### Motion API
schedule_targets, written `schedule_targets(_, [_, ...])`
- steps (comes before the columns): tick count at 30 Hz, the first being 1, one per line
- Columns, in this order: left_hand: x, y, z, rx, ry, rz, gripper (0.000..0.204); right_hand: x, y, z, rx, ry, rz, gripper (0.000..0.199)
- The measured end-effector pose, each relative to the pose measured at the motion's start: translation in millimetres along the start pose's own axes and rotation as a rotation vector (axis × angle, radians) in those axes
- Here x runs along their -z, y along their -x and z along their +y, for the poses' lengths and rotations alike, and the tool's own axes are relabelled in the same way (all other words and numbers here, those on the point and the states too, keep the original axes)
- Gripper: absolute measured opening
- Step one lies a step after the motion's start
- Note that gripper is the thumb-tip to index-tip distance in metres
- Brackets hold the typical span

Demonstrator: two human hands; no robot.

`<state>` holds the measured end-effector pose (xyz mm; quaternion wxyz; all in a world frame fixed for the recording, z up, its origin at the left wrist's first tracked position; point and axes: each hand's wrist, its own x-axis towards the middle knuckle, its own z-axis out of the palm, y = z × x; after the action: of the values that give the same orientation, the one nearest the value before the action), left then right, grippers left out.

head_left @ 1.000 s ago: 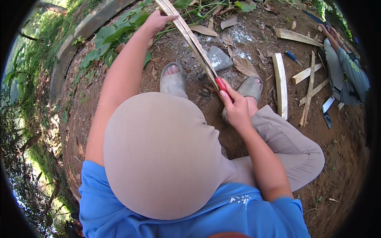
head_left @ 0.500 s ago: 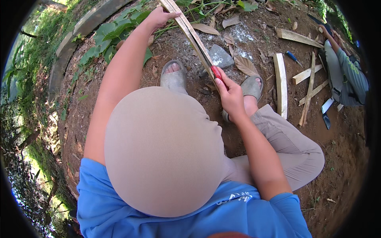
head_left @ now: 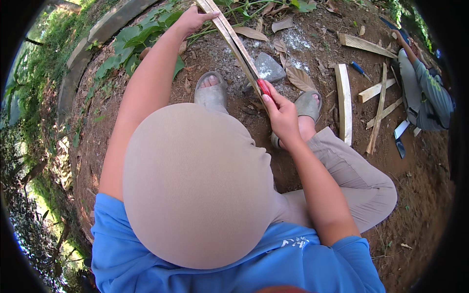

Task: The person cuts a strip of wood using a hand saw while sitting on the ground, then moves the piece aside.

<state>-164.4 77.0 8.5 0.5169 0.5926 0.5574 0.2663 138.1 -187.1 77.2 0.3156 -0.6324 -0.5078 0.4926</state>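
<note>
A long, pale wooden strip (head_left: pixel 228 32) slants from the top edge down toward my right hand, past my feet. My left hand (head_left: pixel 191 22) grips its far part, with the thumb laid across the wood. Closed around a red handle (head_left: pixel 264 87) is my right hand (head_left: pixel 282 111), at the strip's near end. From that handle a narrow dark blade (head_left: pixel 243 54) seems to run along the strip; its far end and exact kind I cannot make out. Whether my right fingers also hold the wood is hidden.
A grey stone (head_left: pixel 269 67) lies between my sandalled feet. To the right are several wooden pieces (head_left: pixel 344 105), a blue-handled tool (head_left: pixel 360 70) and a wide blade (head_left: pixel 401 129). Another person (head_left: pixel 427 93) sits far right. Leafy vines (head_left: pixel 134 41) grow ahead on the left.
The whole view has shifted slightly. Both hands keep their hold, and the strip and red handle stay in nearly the same position.
</note>
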Motion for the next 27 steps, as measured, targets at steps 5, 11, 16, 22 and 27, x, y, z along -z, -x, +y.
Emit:
schedule_targets(5, [10.6, -4.3, -7.2, 0.014, -0.005, 0.065, 0.073, 45.5, 90.0, -32.5, -0.168, 0.165, -0.053, 0.045])
schedule_targets(11, [20.8, -23.6, -44.0, -0.045, 0.046, 0.036, 0.069, 41.6, 83.3, -21.1, 0.061, 0.215, 0.006, 0.042])
schedule_targets(16, [-6.2, -17.0, -10.0, -0.027, 0.052, 0.024, 0.065, -27.1, -40.9, -21.5, 0.075, 0.118, 0.053, 0.043])
schedule_targets(22, [13.4, -2.4, -9.8, 0.071, -0.005, 0.109, 0.074, 3.5, 22.7, -24.6, 0.015, 0.083, -0.014, 0.044])
schedule_targets(27, [7.7, 4.5, -4.4, 0.021, 0.081, 0.054, 0.075, 64.6, 120.8, -50.2, -0.230, 0.197, -0.049, 0.045])
